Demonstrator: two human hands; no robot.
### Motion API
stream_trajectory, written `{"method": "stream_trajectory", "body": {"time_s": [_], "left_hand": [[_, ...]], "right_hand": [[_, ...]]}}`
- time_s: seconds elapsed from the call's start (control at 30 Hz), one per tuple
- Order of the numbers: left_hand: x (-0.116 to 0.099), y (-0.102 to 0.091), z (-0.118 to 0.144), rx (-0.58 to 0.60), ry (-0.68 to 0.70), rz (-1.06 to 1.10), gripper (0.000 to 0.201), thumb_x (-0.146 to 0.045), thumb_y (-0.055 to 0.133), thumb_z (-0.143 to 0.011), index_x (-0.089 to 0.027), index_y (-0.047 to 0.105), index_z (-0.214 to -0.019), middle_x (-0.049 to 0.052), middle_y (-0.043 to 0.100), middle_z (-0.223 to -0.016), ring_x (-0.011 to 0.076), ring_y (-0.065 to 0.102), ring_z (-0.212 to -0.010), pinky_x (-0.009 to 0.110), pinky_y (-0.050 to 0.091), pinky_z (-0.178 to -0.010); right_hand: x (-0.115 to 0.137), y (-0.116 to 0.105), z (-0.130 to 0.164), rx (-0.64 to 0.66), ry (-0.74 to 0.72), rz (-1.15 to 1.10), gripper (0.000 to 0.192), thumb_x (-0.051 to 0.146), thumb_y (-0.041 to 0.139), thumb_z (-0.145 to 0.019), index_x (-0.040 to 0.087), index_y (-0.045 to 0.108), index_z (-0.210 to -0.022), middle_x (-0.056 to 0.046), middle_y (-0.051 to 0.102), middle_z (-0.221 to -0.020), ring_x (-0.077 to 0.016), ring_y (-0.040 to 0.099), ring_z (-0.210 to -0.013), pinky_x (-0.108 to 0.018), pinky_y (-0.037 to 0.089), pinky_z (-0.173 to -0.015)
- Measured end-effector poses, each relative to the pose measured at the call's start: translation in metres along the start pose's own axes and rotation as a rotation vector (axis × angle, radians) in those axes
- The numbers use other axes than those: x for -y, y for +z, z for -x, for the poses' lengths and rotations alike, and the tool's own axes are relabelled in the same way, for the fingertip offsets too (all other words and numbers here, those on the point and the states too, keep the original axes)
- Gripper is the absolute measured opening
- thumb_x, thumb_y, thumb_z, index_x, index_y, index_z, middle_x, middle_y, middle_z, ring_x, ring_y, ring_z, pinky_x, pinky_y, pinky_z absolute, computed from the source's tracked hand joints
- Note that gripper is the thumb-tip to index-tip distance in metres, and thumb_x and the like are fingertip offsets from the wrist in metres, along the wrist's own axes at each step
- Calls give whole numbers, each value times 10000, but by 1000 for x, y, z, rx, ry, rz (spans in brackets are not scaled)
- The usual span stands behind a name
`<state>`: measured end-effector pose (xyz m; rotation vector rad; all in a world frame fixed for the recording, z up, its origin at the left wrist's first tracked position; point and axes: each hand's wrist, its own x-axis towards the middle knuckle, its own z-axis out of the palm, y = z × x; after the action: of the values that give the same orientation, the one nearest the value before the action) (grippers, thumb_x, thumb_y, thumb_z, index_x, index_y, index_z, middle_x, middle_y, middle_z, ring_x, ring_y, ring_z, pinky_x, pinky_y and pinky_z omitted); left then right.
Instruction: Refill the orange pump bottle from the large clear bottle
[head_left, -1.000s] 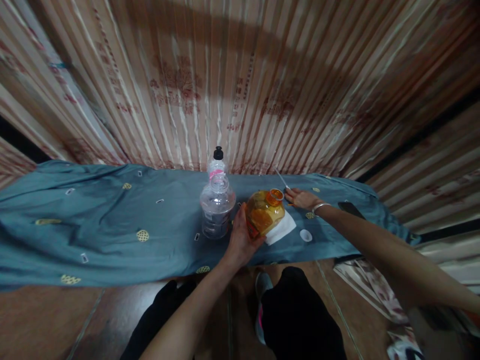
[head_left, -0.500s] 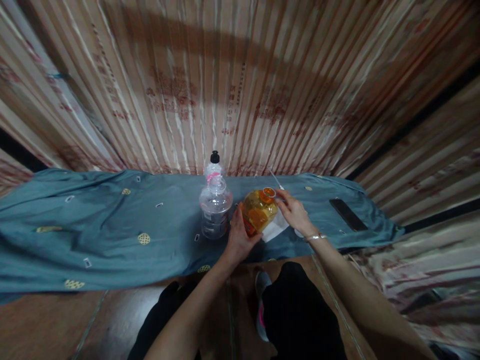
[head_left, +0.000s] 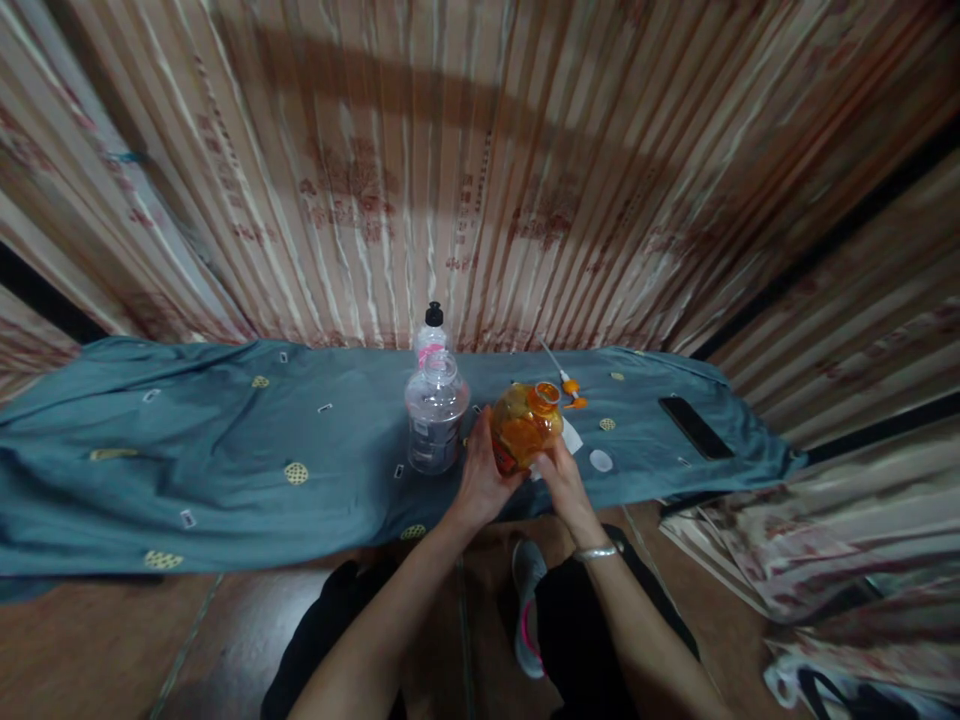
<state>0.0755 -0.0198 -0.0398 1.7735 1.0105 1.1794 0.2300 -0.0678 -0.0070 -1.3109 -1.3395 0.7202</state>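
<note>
Bottle: squat amber-orange plastic bottle (head_left: 525, 428), orange neck open, tilted, frame centre.
Left hand (head_left: 480, 470): grasping its left side.
Right hand (head_left: 561, 476): cupping its lower right.
Table: blue-grey patterned cloth (head_left: 225, 450).

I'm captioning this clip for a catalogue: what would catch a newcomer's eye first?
The orange bottle at the centre, tilted and held between the left hand and right hand over the blue-grey cloth. Just left of it stands a clear bottle; a dark phone lies far right.
</note>
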Motion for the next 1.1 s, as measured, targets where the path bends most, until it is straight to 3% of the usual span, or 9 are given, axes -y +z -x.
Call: {"method": "stream_trajectory", "body": {"time_s": [0.13,0.33,0.63,0.73,0.8,0.87,0.93,1.0,1.1], "left_hand": [[1,-2,3,18,16,-6,1080,-413,804,-816,-180,233,-1703,262,394,-1751,427,370,-1651,648,259,-1360],[7,-4,5,13,-1,-25,1184,-250,782,-745,-142,127,-1725,291,342,-1768,442,388,-1640,667,287,-1345],[1,-23,48,-6,-17,-43,1121,-240,844,-728,-145,267,-1684,298,301,-1779,440,308,-1677,667,296,-1342],[-8,-38,65,-13,-15,-36,909,-255,850,-754,-194,467,-1575,225,554,-1623,398,526,-1549,628,424,-1282],[-12,-53,70,-23,-22,-32,605,-265,812,-811,-230,635,-1388,133,746,-1306,325,736,-1255,555,570,-1150],[-13,-72,70,-60,-43,-35,346,-305,774,-869,-246,715,-1205,80,772,-1114,268,781,-1021,484,642,-1013],[-9,-92,65,-130,-76,-48,256,-366,763,-902,-250,725,-1127,63,764,-1051,249,775,-960,463,646,-985],[-1,-108,59,-229,-116,-67,382,-407,799,-880,-254,688,-1212,95,746,-1224,280,752,-1143,491,601,-1082],[17,-116,47,-357,-193,-93,967,-409,918,-744,-251,428,-1562,178,604,-1530,358,593,-1461,584,452,-1250]], "right_hand": [[-1,16,7,-88,71,104,872,696,878,-739,191,656,-1415,-190,772,-1390,-382,734,-1294,-552,584,-1137],[-9,33,5,-95,126,94,691,577,879,-717,219,686,-1276,-151,824,-1254,-356,774,-1191,-540,614,-1083],[-14,39,4,-62,199,62,671,497,897,-670,239,660,-1243,-121,819,-1241,-345,758,-1235,-524,593,-1108],[-12,38,5,-44,218,90,690,525,891,-677,239,650,-1257,-119,821,-1248,-344,769,-1209,-519,598,-1090],[-11,38,6,-35,228,119,698,541,894,-667,236,649,-1245,-125,825,-1238,-359,768,-1212,-530,603,-1074],[-11,38,7,-33,231,133,701,544,895,-659,227,650,-1234,-138,827,-1233,-374,765,-1222,-538,608,-1062],[-10,39,7,-40,238,137,694,545,895,-658,223,656,-1225,-145,833,-1217,-380,770,-1215,-537,617,-1046],[-10,40,6,-54,246,137,684,559,894,-662,225,668,-1214,-141,840,-1206,-379,777,-1202,-537,623,-1038],[-11,42,5,-77,235,114,703,604,891,-669,220,684,-1219,-143,838,-1234,-375,778,-1205,-543,620,-1053]]}}
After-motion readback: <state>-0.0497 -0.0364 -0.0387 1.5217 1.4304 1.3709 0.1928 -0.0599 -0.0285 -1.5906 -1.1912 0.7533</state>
